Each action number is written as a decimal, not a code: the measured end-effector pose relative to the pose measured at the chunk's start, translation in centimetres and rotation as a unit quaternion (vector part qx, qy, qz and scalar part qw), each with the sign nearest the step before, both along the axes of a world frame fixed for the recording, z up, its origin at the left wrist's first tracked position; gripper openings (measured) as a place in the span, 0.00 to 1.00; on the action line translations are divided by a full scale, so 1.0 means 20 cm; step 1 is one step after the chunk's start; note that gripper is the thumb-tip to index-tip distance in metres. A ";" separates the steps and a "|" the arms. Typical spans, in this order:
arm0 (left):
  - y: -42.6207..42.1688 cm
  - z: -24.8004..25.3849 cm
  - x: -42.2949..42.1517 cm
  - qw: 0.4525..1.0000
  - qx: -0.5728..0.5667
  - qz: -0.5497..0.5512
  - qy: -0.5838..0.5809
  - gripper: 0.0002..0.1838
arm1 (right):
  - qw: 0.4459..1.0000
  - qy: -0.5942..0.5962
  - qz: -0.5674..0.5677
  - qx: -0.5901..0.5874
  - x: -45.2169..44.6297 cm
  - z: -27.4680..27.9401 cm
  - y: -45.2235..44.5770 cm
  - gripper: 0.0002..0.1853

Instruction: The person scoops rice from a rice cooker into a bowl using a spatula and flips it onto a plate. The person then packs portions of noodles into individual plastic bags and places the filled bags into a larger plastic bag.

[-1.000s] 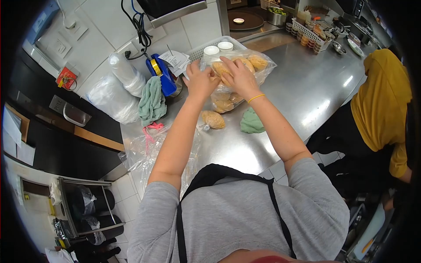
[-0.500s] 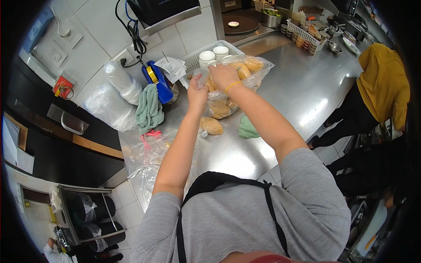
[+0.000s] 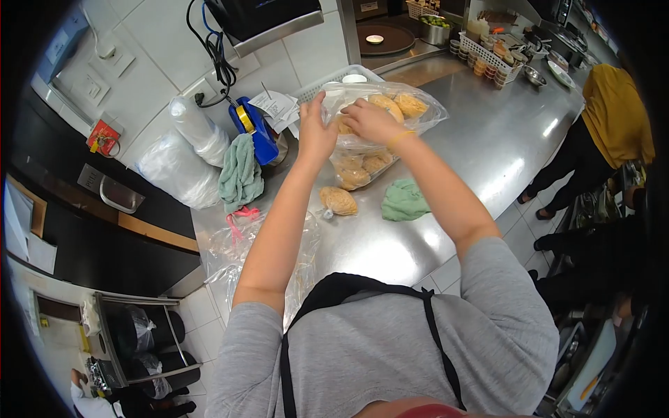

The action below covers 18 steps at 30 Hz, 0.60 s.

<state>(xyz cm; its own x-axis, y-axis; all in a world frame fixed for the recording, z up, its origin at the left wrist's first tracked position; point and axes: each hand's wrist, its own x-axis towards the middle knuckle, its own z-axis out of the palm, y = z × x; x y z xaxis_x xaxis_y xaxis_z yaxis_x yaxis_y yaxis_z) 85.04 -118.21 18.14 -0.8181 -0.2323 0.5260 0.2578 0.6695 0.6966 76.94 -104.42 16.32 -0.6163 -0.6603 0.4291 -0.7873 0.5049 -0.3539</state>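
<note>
A large clear plastic bag [image 3: 426, 111] with several small tan packets inside lies on the steel table. My left hand [image 3: 317, 132] grips the bag's near left edge, with fingers raised along the film. At the bag's opening my right hand [image 3: 369, 120] is bent over a tan packet; what its fingertips hold is hidden. Below the large bag is another clear bag of tan packets [image 3: 354, 169]. One loose tied packet [image 3: 339, 200] rests nearer to me, with a green cloth [image 3: 404, 200] to its right.
Left of my arms are an empty-looking clear bag [image 3: 240, 254], a green towel [image 3: 241, 171], a blue tape dispenser [image 3: 256, 132] and plastic rolls [image 3: 198, 132]. Behind the bag stands a white basket [image 3: 310, 90]. A person in yellow [image 3: 613, 115] stands at right.
My right hand shifted from the bag's left part slightly rightward, and the large bag's film has spread and now covers most of the white cups. The person in yellow has moved farther off.
</note>
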 end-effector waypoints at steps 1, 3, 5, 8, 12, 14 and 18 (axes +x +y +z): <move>0.00 0.03 -0.01 0.998 -0.055 0.023 0.035 0.31 | 0.998 -0.031 0.059 -0.021 0.01 0.10 0.09 0.17; 0.05 0.11 0.00 0.990 -0.110 0.045 0.070 0.29 | 0.987 -0.133 -0.057 -0.075 0.08 0.34 0.30 0.22; 0.16 0.20 0.03 0.920 -0.285 0.058 0.264 0.23 | 0.984 -0.021 -0.160 -0.071 -0.01 0.30 0.46 0.21; 0.35 0.17 -0.06 0.919 -0.290 -0.227 0.139 0.17 | 0.958 0.088 -0.271 -0.039 -0.13 0.19 0.54 0.18; 0.36 -0.02 -0.44 0.912 -0.332 -0.239 -0.012 0.16 | 0.968 0.034 -0.247 -0.010 -0.18 0.24 0.53 0.11; 0.37 -0.03 -0.51 0.906 -0.339 -0.251 -0.030 0.16 | 0.966 0.030 -0.257 -0.011 -0.20 0.30 0.51 0.10; 0.38 -0.07 -0.58 0.924 -0.225 -0.265 -0.162 0.23 | 0.967 0.070 -0.245 -0.011 -0.23 0.43 0.48 0.09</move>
<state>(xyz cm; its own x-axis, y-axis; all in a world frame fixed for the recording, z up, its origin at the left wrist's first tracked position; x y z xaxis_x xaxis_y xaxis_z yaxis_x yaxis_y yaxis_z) 73.34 -110.62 16.81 -0.8852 0.4288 0.1803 0.4599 0.7489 0.4770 72.28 -94.75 24.97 -0.7873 -0.2936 0.5421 -0.4970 0.8226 -0.2764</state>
